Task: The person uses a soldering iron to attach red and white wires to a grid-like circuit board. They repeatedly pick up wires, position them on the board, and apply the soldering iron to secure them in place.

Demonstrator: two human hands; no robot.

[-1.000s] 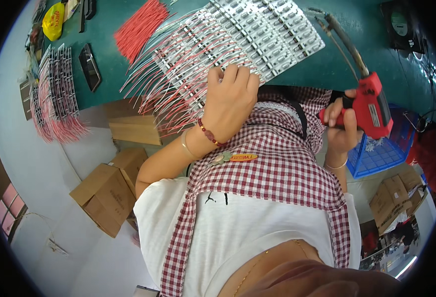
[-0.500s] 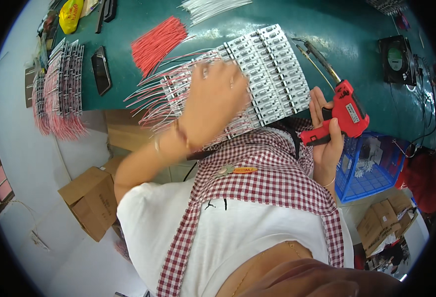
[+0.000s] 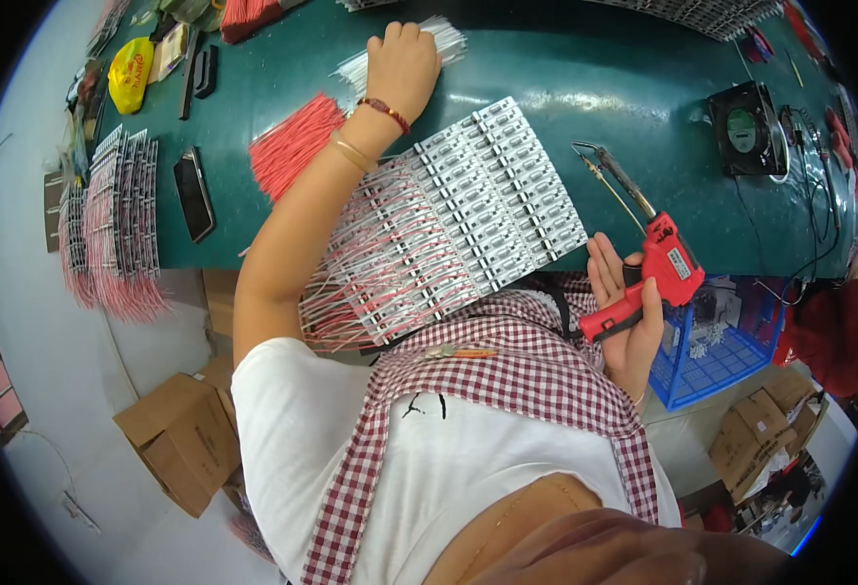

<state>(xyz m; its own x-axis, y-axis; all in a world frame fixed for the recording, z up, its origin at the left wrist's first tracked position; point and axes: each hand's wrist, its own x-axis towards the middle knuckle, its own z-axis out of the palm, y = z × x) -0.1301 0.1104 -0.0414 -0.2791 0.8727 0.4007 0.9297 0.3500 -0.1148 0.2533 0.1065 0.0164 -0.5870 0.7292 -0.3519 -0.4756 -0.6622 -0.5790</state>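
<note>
My left hand point(image 3: 402, 73) reaches far over the table, its fingers curled down on a bundle of white wires point(image 3: 448, 41); the fingertips are hidden. Beside that forearm lies a bundle of red wires point(image 3: 297, 141). A panel of small white circuit boards point(image 3: 492, 195) lies tilted at the near table edge, in front of my apron. Red and white wires spread from its left part, while its right columns carry none. In my right hand point(image 3: 634, 331), right of the panel, rests a red soldering gun point(image 3: 673, 261), its tip pointing up and away.
Wired boards point(image 3: 122, 205) stand stacked at the left edge, beside a phone point(image 3: 193, 195). A yellow bag point(image 3: 131, 74) lies far left. A small black fan point(image 3: 746, 132) with cables stands on the right. Below the table are a blue crate point(image 3: 712, 375) and cardboard boxes point(image 3: 180, 429).
My left hand has moved from above the board panel, away from me, to the white wires. The right hand still holds the soldering gun. The whole view has shifted, showing more of the far table.
</note>
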